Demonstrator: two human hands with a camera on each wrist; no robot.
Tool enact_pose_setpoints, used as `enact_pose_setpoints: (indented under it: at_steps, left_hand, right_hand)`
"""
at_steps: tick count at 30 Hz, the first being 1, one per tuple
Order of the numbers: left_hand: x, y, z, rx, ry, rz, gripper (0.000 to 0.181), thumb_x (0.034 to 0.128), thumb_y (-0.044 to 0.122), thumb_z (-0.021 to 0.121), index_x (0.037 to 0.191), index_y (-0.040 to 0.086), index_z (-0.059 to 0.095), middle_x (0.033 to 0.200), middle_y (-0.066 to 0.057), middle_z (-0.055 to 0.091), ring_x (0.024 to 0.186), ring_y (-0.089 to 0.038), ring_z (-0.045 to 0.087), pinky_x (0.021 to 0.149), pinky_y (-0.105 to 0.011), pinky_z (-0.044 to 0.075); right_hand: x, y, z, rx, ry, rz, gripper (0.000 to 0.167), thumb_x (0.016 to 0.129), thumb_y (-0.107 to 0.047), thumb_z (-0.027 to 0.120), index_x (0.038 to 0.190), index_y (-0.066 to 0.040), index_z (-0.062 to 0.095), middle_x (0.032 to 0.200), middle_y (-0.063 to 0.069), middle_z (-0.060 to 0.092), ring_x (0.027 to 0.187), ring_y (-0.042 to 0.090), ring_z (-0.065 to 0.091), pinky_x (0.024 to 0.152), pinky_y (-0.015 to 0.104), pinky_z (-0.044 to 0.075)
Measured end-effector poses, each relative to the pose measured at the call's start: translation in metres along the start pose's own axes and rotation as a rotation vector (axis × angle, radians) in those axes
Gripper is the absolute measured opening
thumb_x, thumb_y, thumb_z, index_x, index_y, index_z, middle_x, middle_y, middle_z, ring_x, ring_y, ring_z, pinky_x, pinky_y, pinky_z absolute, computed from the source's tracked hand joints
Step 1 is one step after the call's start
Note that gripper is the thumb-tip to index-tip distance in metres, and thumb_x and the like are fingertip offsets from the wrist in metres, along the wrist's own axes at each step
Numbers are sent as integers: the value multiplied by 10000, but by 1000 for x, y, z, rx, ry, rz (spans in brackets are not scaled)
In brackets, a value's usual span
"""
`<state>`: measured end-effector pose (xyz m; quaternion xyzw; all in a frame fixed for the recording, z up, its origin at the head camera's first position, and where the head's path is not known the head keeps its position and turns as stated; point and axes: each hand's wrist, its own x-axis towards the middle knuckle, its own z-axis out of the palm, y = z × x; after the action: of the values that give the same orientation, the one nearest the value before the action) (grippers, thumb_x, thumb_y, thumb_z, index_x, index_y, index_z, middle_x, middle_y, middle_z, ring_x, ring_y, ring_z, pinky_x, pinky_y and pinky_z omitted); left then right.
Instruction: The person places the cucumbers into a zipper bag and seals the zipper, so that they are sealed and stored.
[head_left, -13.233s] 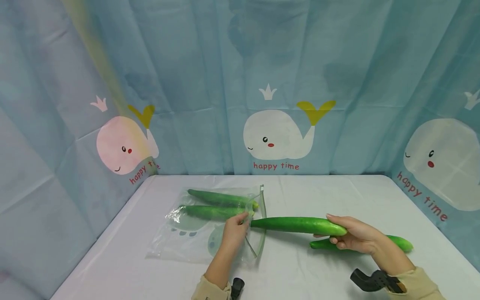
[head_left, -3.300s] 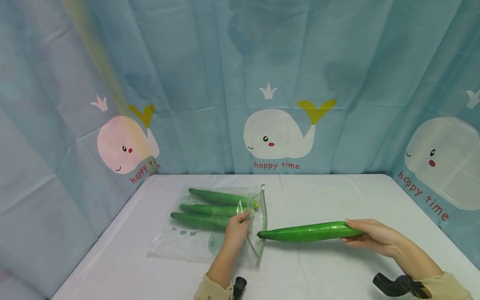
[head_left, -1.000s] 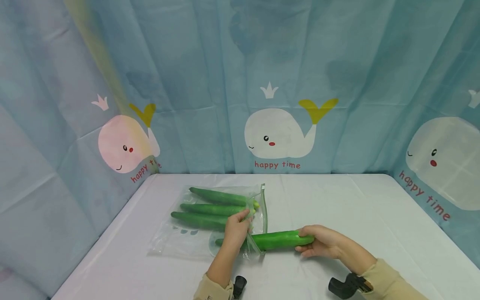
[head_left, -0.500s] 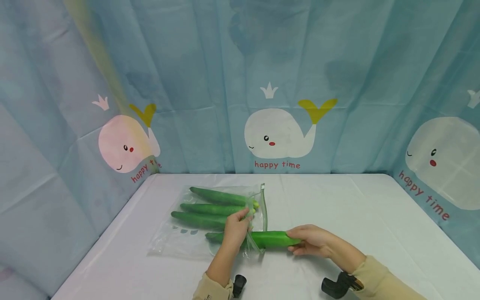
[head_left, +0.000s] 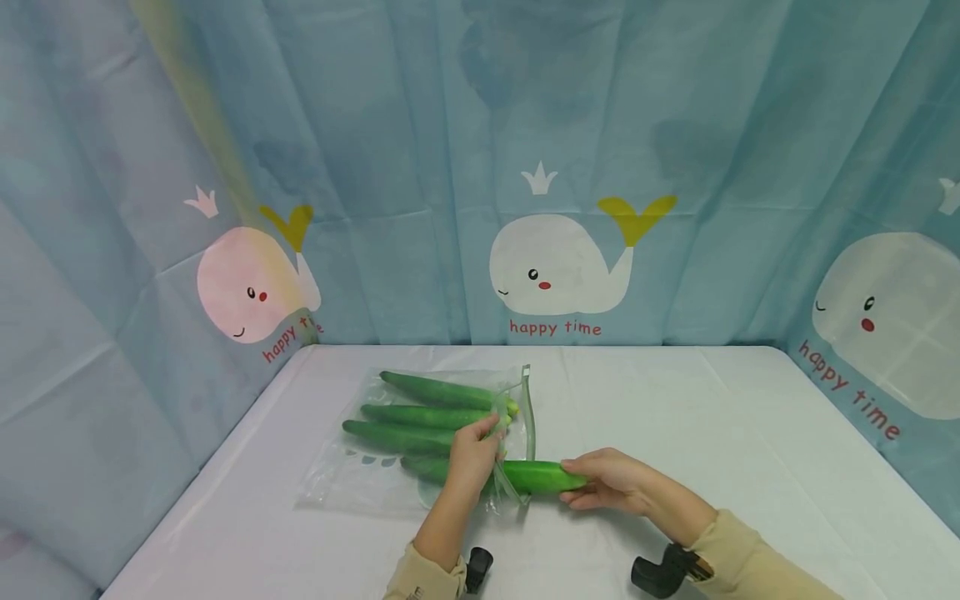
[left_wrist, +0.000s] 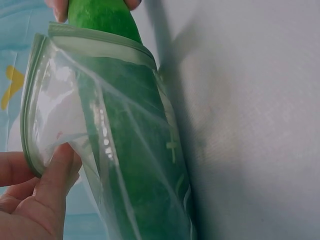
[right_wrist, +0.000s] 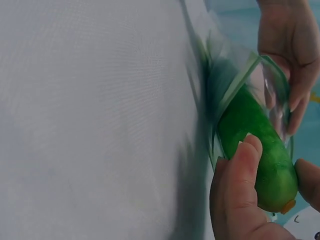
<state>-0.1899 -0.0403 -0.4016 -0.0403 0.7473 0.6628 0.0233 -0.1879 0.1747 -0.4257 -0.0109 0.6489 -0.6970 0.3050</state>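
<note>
My right hand (head_left: 606, 482) grips the pale end of a green cucumber (head_left: 540, 477), whose far part lies inside a clear zip bag (head_left: 352, 492). The right wrist view shows fingers and thumb on either side of that cucumber (right_wrist: 260, 145), its stem end sticking out of the bag mouth. My left hand (head_left: 472, 457) pinches the bag's edge near the opening, and in the left wrist view the thumb and fingers hold the clear film beside the green zip strip (left_wrist: 32, 110). Three more cucumbers (head_left: 420, 417) lie side by side in the bag, partly hidden by my left hand.
A white cloth (head_left: 675, 400) covers the table under the bag. Blue curtains (head_left: 420, 167) printed with whales hang close behind and along both sides. Each wrist carries a black device (head_left: 660, 572) just below the hand.
Over the last second my right hand has moved left, sliding the fourth cucumber deeper into the bag. Earlier it was outside the opening. My left hand keeps its hold on the bag.
</note>
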Motion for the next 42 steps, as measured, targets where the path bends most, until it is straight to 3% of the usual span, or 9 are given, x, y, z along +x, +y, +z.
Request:
enact_pose_setpoints:
  at_steps: [7,10,15,26,42]
  left_hand:
    - [0,1,-1,2,-6,16,394,968,-24,491,1357,-91,496,1443,-304,394,637,-117,508,653,-271,471]
    - [-1,1,-1,-1,-7,18,396,968,-30,482,1359,-94,491,1436,-304,405,643,-116,516,657,-275,473]
    - [-1,1,-1,-5,0,18,397,962,-26,495,1353,-96,496,1425,-299,422,622,-100,509,640,-254,462]
    - [0,0,0,9,26,15,396,948,-10,534,1338,-82,519,1413,-276,451,627,-89,511,616,-217,466]
    - [-1,-1,0,-5,15,40,401,949,-7,530,1337,-106,506,1395,-276,473,618,-92,507,567,-185,421]
  right_hand:
    - [4,0,1,6,-79,-35,450,906,-34,486,1269,228,435,977,172,607,813,172,666,734,274,560]
    - [5,-1,1,3,-94,-34,453,925,-27,484,1290,233,418,956,161,624,800,158,672,719,263,560]
    - [7,-1,5,-13,-77,-37,379,968,-73,523,1228,201,497,881,113,645,772,151,675,709,263,561]
    - [14,-1,17,-44,-4,-31,262,949,-54,584,1124,139,601,796,64,658,702,116,647,674,239,555]
    - [26,-12,37,-72,4,-49,345,922,64,546,1235,206,524,904,148,711,723,112,673,611,173,524]
